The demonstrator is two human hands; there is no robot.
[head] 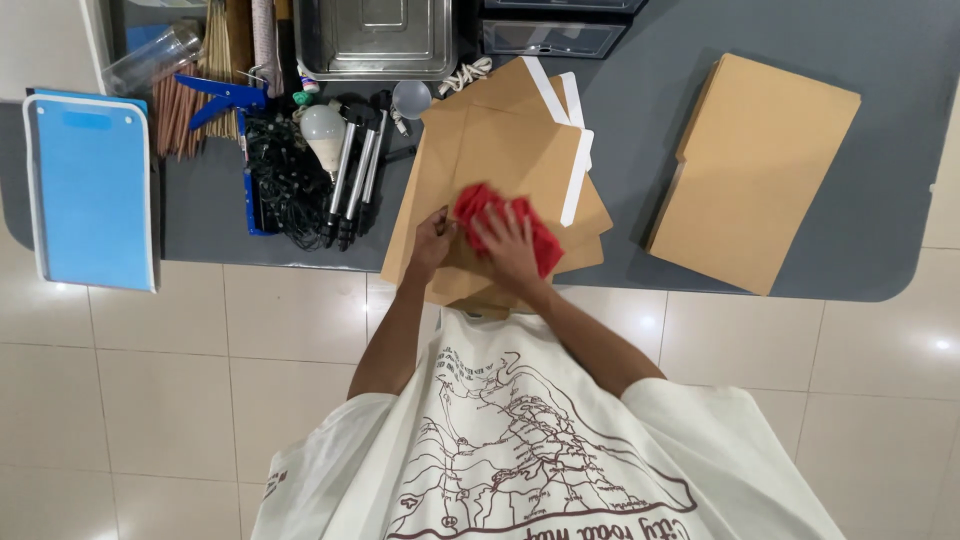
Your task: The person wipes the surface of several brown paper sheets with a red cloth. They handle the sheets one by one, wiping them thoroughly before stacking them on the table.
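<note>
Crumpled bright red cloth [505, 222] on brown envelopes [495, 165] at the grey desk [640, 120] edge, pressed under the right hand [508, 245] with flat unclenched grip, left hand [432, 240] pinching an envelope edge.

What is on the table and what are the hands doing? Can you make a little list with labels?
left hand: pinching the edge of the top brown envelope
right hand: pressing on a red cloth that lies on that envelope
envelope pile: several, fanned out, some with white strips
second stack: brown envelopes, to the right, untouched
table: grey
blue folder: at the left end
near the top: light bulb, metal tray, black cords
</note>
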